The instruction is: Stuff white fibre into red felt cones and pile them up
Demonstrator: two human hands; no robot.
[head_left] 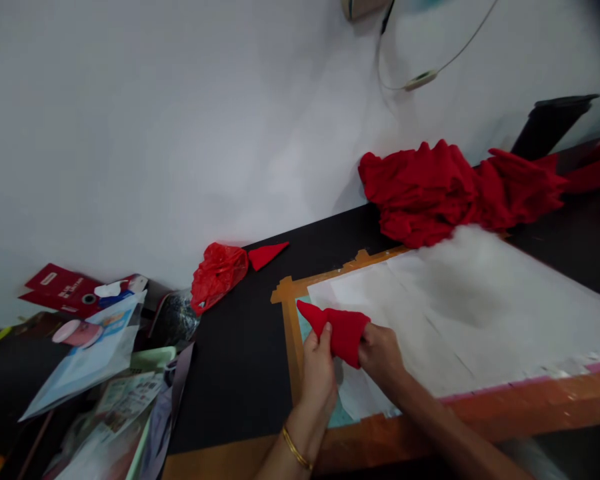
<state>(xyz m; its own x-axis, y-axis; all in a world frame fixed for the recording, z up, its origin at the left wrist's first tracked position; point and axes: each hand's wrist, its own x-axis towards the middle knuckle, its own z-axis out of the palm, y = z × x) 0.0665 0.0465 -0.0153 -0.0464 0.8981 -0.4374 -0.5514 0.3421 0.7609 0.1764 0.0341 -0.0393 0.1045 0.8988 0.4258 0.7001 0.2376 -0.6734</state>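
Observation:
A red cloth cone point(347, 332) with a thin pointed tip is held over the white sheet point(415, 347) near the table's front. My left hand point(320, 363) grips it around the narrower part, thumb on top, the tip pointing left. At the wide open end, my right hand point(383, 350) is closed at the rim, its fingertips hidden inside the cloth. Whether those fingers also hold stuffing cannot be seen. A fluffy white heap of stuffing point(463, 273) lies on the sheet beyond my right hand.
Against the wall is a large pile of red cloth pieces point(430, 190), beside a black bin-like object point(553, 127). Farther left are another red cone point(267, 255) and a red plastic bag point(219, 272). A green-rimmed basket point(147, 427) with papers stands at left. Orange tape point(293, 347) edges the sheet.

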